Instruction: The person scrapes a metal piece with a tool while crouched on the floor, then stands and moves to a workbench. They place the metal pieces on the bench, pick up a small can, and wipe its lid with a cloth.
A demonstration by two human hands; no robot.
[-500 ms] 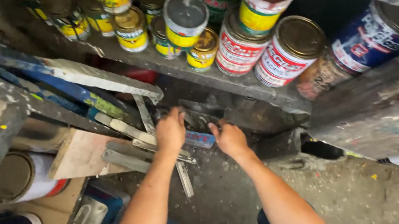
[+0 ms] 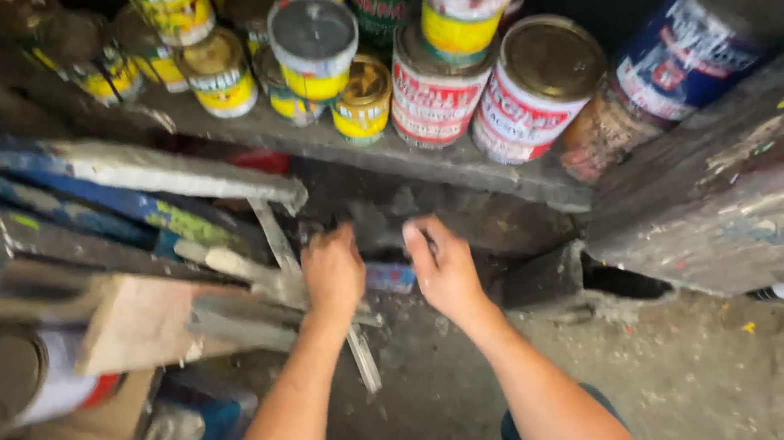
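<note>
Both my hands reach under a low grey shelf (image 2: 466,165) stacked with paint cans. My left hand (image 2: 332,273) lies on a bundle of flat, paint-crusted sticks (image 2: 265,287) that jut out from the left. My right hand (image 2: 443,269) reaches into the dark gap below the shelf with curled fingers; what they touch is hidden. Between the two hands lies a small blue and pink object (image 2: 389,277). Whether either hand grips anything is unclear.
Red-and-white cans (image 2: 536,90), yellow cans (image 2: 219,73) and a blue can (image 2: 684,60) crowd the shelf. Painted boards (image 2: 134,173) and a wooden block (image 2: 138,319) lie to the left, above a white tin (image 2: 14,376). A paint-splattered surface (image 2: 742,194) stands at right over concrete floor (image 2: 716,379).
The view has moved closer to the shelf. Both hands stay in much the same place under it, the right hand slightly deeper in the gap.
</note>
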